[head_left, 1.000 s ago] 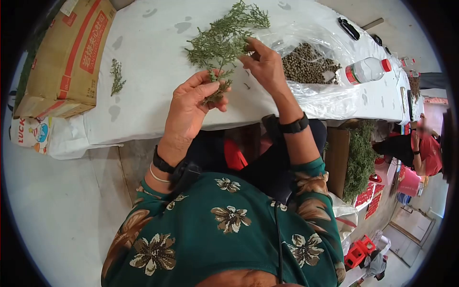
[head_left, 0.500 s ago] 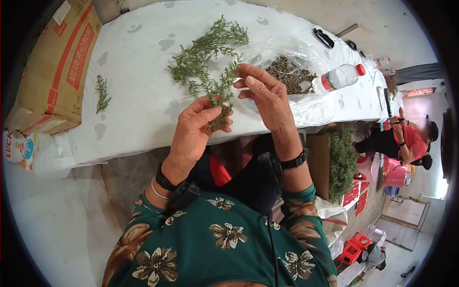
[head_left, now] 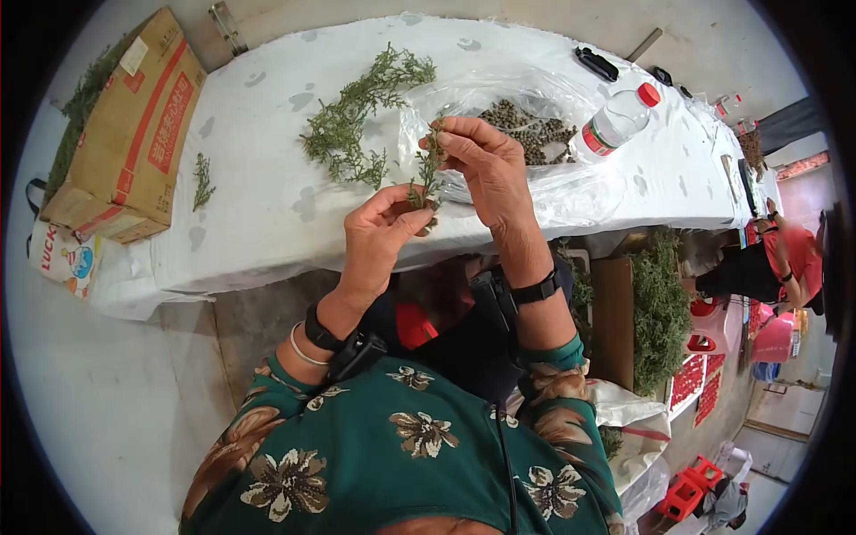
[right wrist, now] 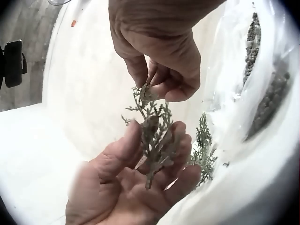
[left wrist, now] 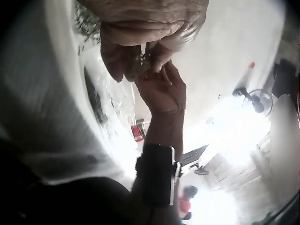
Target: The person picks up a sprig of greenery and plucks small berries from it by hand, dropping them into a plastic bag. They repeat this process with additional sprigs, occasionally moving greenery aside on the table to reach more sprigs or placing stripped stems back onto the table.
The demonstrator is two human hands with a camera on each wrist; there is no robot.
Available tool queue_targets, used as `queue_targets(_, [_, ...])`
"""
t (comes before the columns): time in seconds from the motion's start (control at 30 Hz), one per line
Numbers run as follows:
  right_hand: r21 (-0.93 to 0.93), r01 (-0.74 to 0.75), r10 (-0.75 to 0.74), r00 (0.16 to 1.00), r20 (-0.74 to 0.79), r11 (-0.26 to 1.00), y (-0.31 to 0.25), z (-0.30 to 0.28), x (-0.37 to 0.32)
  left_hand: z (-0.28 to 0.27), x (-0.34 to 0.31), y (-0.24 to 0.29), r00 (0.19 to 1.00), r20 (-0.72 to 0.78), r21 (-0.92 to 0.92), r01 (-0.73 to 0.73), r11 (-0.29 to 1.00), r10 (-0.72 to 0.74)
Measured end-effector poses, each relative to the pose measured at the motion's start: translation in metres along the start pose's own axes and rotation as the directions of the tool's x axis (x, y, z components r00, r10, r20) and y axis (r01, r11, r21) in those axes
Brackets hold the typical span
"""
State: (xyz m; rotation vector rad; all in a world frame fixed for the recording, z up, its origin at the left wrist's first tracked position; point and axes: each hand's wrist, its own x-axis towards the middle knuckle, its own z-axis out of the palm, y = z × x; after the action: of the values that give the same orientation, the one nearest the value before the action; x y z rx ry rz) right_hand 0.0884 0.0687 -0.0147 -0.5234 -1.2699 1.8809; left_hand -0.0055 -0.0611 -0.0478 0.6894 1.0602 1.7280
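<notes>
In the head view a small green sprig (head_left: pixel 428 169) stands between both hands over the table's near edge. The left hand (head_left: pixel 379 234) holds its lower end between thumb and fingers; the right hand (head_left: pixel 490 169) pinches its upper tip. The right wrist view shows the sprig (right wrist: pixel 152 126) lying across the left hand's (right wrist: pixel 126 187) curled fingers, with the right hand's (right wrist: pixel 159 51) fingertips at its top. Behind them a larger leafy branch (head_left: pixel 352 111) rests on the white cloth, left of an open clear plastic bag of small brown round pieces (head_left: pixel 526 129).
A cardboard box (head_left: pixel 134 134) stands at the table's left, with a small loose sprig (head_left: pixel 202 181) beside it. A bottle with a red cap (head_left: pixel 615 120) lies at the bag's right. Below the table's right part is a box of greenery (head_left: pixel 658 312). Another person stands far right.
The right hand has gone from near the branch to the held sprig's tip and now pinches it. The held sprig has come apart from the larger branch in view. The head view has shifted.
</notes>
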Motion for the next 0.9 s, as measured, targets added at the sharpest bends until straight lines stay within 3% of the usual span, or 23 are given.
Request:
queue_targets(0.1, [0.031,0.022,-0.023,1.000,0.007,0.999,-0.009,-0.012,0.002,0.012,0.004,0.006,0.935,-0.021,0.415,-0.313,0.854,0.353])
queue_targets(0.23, [0.135,-0.017,0.013,0.999,0.032,0.991,-0.011,-0.025,0.002,0.020,0.022,0.022,0.895,0.001,0.495,-0.388,0.777,0.446])
queue_targets(0.4, [0.215,-0.062,0.040,0.994,0.105,0.975,-0.014,-0.033,-0.003,0.036,0.042,0.034,0.933,-0.077,0.362,-0.302,0.882,0.352])
queue_targets(0.5, [0.220,-0.085,0.052,0.988,0.148,0.972,-0.015,-0.033,-0.001,0.040,0.049,0.032,0.941,0.045,0.373,-0.327,0.868,0.335])
queue_targets(0.57, [0.210,-0.102,0.063,0.980,0.188,0.972,-0.013,-0.033,-0.001,0.041,0.052,0.031,0.945,0.051,0.366,-0.318,0.874,0.322])
queue_targets(0.73, [0.210,-0.115,0.072,0.976,0.205,0.971,-0.008,-0.034,0.001,0.037,0.055,0.029,0.952,0.088,0.328,-0.305,0.894,0.293])
queue_targets(0.9, [0.085,-0.054,0.041,0.989,0.139,0.995,-0.009,-0.028,-0.002,0.035,0.057,0.026,0.949,0.074,0.267,-0.316,0.911,0.308])
